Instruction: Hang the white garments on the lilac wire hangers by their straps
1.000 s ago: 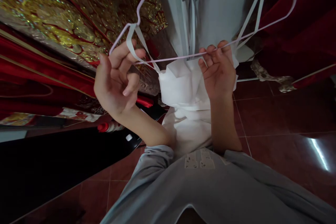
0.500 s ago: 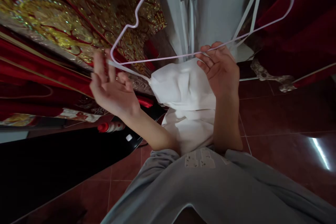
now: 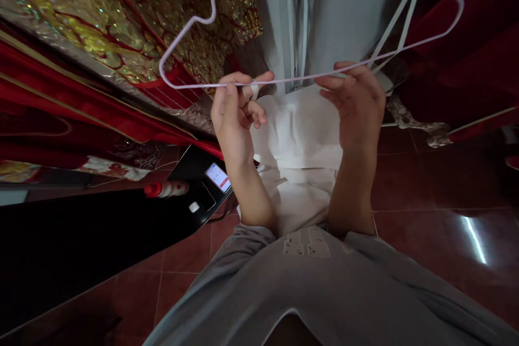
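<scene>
A thin lilac clothes hanger spans the upper middle, its long bottom bar running in front of both hands. My left hand is closed at the bar's left part, a short piece of white strap showing between its fingers. Around the bar further right, the fingers of my right hand are bent, gripping it. At the hanger's right end a white strap is looped over the frame. Below the bar hangs a white garment, partly covered by my hands.
Gold sequined and red garments hang at left, dark red cloth at right. A black tabletop at lower left holds a red-capped bottle, a lit phone and a small white case.
My left hand has moved right and inward from beyond the hanger's left corner onto its bar, bringing the strap. The right hand has shifted slightly right and curled closer on the bar.
</scene>
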A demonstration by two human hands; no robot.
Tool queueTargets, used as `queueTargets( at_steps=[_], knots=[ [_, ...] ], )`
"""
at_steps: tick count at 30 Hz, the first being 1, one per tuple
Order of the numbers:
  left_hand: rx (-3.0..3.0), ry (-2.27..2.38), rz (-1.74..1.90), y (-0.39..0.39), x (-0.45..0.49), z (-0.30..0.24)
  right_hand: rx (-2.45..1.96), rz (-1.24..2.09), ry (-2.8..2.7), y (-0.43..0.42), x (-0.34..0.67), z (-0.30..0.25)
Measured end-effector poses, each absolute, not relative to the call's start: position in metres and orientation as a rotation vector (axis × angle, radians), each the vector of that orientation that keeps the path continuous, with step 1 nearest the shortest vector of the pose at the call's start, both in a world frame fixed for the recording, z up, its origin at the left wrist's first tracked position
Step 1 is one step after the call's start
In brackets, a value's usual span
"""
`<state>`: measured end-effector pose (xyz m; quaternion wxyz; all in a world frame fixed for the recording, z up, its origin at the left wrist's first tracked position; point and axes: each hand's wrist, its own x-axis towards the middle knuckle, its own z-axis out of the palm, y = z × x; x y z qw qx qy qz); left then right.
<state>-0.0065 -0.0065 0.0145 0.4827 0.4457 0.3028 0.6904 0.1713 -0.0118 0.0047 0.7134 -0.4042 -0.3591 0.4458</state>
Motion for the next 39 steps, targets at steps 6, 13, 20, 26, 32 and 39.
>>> queueTargets(
  at_steps=[6,13,20,26,32,39],
  knots=[
    [1.026,0.782,1.716,-0.006,-0.006,0.014,-0.917,0.436,-0.440,-0.011,0.182,0.010],
    [1.131,0.734,1.751,-0.006,-0.004,0.012,-0.873,0.824,-0.473,0.001,0.194,-0.003],
    [1.140,0.797,1.729,-0.006,-0.005,0.012,-0.812,0.824,-0.463,0.002,0.200,-0.006],
    [1.074,0.769,1.756,-0.005,-0.006,0.010,-0.870,0.785,-0.541,-0.008,0.202,0.003],
    [1.120,0.756,1.767,-0.003,-0.009,0.006,-0.932,0.768,-0.737,-0.018,0.198,0.027],
    [1.151,0.706,1.751,0.000,-0.011,0.003,-0.691,0.853,-0.880,0.003,0.204,0.049]
  ],
)
